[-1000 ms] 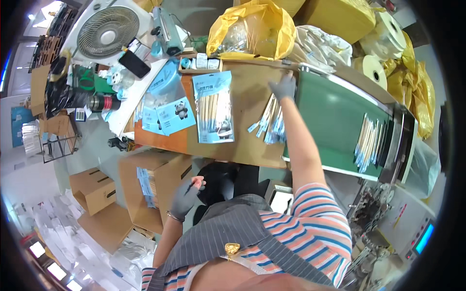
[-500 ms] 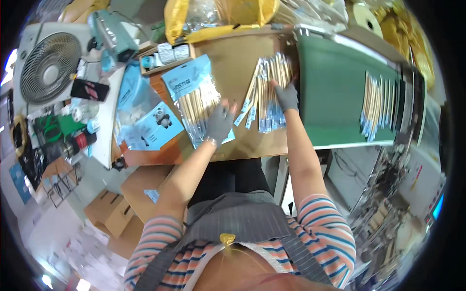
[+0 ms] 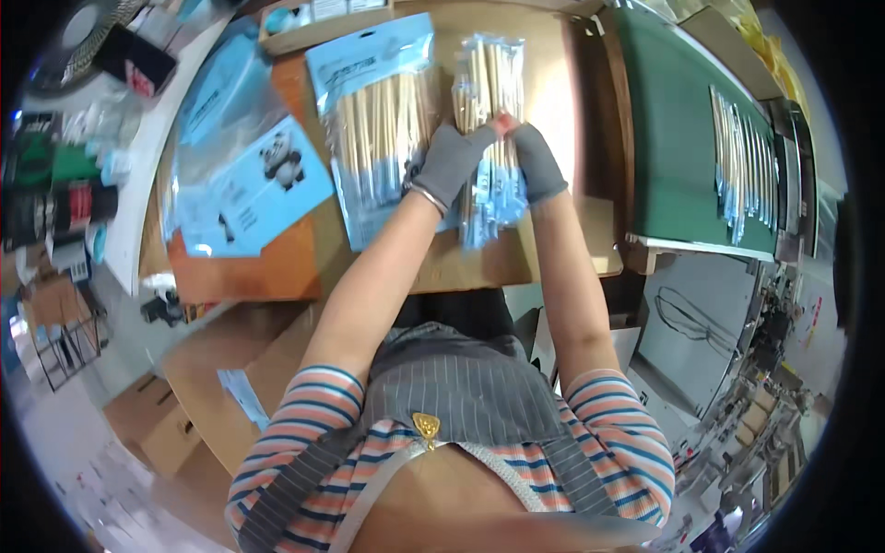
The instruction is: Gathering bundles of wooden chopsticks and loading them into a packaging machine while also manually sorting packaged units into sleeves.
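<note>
Both my hands, in grey fingerless gloves, close around a bundle of individually wrapped chopsticks (image 3: 490,74) on the brown work surface. My left hand (image 3: 452,161) grips its left side, and my right hand (image 3: 538,168) presses in from the right. My thumbs meet across the front of the bundle. The wrappers are clear plastic with blue lower ends. Just left of my left hand lies a clear bag with a blue header (image 3: 373,55), filled with chopsticks. Farther left are flat blue bags (image 3: 286,180) with a panda print.
On the right, a green conveyor belt (image 3: 673,138) carries a row of wrapped chopsticks (image 3: 742,166). An open cardboard box (image 3: 323,23) with small items stands at the back left. A phone (image 3: 136,60) lies on the white side table. Cardboard boxes (image 3: 152,424) sit lower left.
My left hand has moved right from the filled bag to the chopsticks. The loose, spread chopsticks are now gathered into a tighter bundle between both hands. The view has shifted closer to the table.
</note>
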Tool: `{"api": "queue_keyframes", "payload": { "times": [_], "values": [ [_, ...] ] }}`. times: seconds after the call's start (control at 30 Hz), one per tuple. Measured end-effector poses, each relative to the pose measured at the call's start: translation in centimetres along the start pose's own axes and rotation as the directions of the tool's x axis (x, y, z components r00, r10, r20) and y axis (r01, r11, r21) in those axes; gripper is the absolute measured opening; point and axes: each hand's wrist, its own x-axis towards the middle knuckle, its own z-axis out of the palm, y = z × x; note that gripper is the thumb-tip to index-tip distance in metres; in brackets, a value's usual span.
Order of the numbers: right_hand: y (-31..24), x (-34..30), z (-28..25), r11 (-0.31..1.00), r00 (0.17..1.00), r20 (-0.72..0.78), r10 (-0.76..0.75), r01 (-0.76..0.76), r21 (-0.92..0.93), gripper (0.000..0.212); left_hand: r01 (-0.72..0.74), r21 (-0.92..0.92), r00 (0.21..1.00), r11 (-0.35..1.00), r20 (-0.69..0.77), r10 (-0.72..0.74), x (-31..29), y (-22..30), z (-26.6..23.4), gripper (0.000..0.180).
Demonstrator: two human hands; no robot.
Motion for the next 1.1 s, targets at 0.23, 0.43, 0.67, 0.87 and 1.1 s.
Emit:
{"api": "queue_keyframes", "payload": {
  "times": [0.23,0.43,0.67,0.87,1.1],
  "values": [
    [-6.1,-9.1,5.0,0.820,0.868,0.231,-0.440,0.493,-0.291,0.065,-0.494,-0.054,0.807,0.868,0.344,0.481,-6.9,4.6,1.1,0.101],
    [-5.2,-13.5,5.0,0.720,0.824,0.277,-0.494,0.566,-0.401,0.097,-0.614,0.194,0.746,0.765,0.460,0.482,-7.4,1.5,1.4,0.098],
    [-3.1,-18.7,12.2,0.567,0.712,0.193,-0.675,0.668,-0.482,0.064,-0.161,0.199,0.748,0.967,0.664,-0.012,-17.1,3.3,-0.9,0.044],
    [1.7,-15.9,9.2,0.992,0.921,0.370,0.123,-0.111,-0.055,0.020,-0.418,0.044,0.810,0.908,0.471,0.350,-18.7,-5.3,-5.5,0.058],
    [3.9,-13.8,12.3,0.977,0.916,0.341,0.212,-0.195,-0.084,0.022,0.080,0.976,0.730,0.203,-0.196,0.655,-11.6,-3.8,-30.3,0.038]
  ]
}}
